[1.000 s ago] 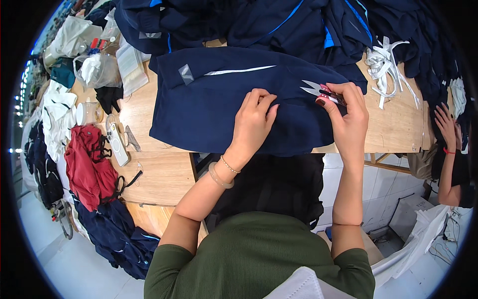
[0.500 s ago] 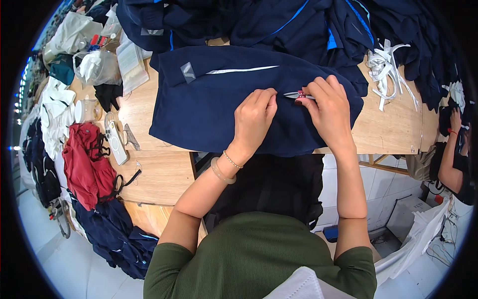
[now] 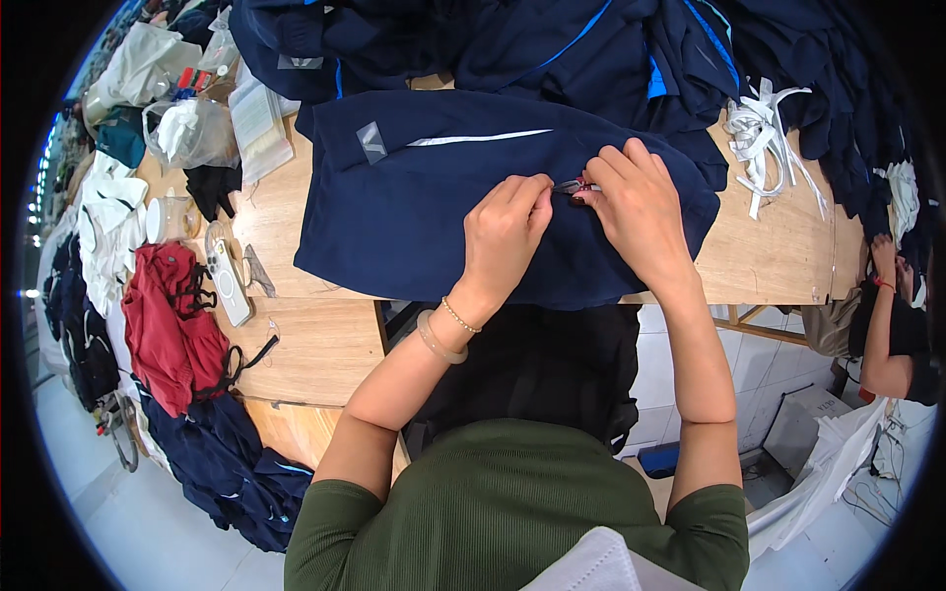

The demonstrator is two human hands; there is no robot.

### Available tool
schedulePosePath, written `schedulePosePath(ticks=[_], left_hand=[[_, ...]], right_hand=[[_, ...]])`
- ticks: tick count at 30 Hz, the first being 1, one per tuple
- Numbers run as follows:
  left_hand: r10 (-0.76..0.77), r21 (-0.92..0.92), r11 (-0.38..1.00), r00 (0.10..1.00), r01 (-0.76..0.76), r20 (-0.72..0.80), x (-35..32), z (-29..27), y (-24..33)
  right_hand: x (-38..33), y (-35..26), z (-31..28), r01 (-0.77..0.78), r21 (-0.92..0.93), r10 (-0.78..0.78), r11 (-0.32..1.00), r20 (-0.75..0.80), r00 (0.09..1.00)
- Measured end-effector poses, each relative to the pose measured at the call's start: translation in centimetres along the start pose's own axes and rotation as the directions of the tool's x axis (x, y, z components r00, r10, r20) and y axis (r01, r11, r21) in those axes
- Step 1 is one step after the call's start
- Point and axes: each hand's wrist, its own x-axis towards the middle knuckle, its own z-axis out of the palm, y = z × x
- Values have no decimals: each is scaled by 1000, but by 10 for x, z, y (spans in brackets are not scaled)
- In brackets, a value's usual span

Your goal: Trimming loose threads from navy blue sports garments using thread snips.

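A navy garment [image 3: 394,231] lies spread on the wooden table before me, with a white stripe [image 3: 481,138] and a small shiny patch [image 3: 371,143] on its far part. My right hand [image 3: 639,217] is closed around small thread snips [image 3: 570,186], whose blades point left. Those blades reach the fingertips of my left hand [image 3: 500,231], which is closed in a pinch just over the cloth. Whatever the left fingers pinch is too small or hidden to make out.
More navy garments [image 3: 512,49] with blue trim are heaped along the far side. White strips [image 3: 764,133] lie in a tangle at right. Leftward are a phone [image 3: 230,288], a red bag [image 3: 175,325] and plastic bags [image 3: 197,133]. A co-worker's arm [image 3: 885,315] shows at far right.
My right hand has moved slightly left, bringing the snips' blades up to my left fingertips; the blades look closer together. My left hand has hardly moved. The co-worker's arm has shifted.
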Motion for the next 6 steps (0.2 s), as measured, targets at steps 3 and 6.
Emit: schedulePosePath(ticks=[3, 6], left_hand=[[-8, 2, 1000, 1000, 8, -3, 0, 0, 0], [-29, -27, 999, 1000, 29, -1, 2, -1, 0]], right_hand=[[-2, 2, 2, -15, 2, 15, 1000, 1, 1000], [-9, 9, 3, -119, 120, 122, 986, -11, 993]])
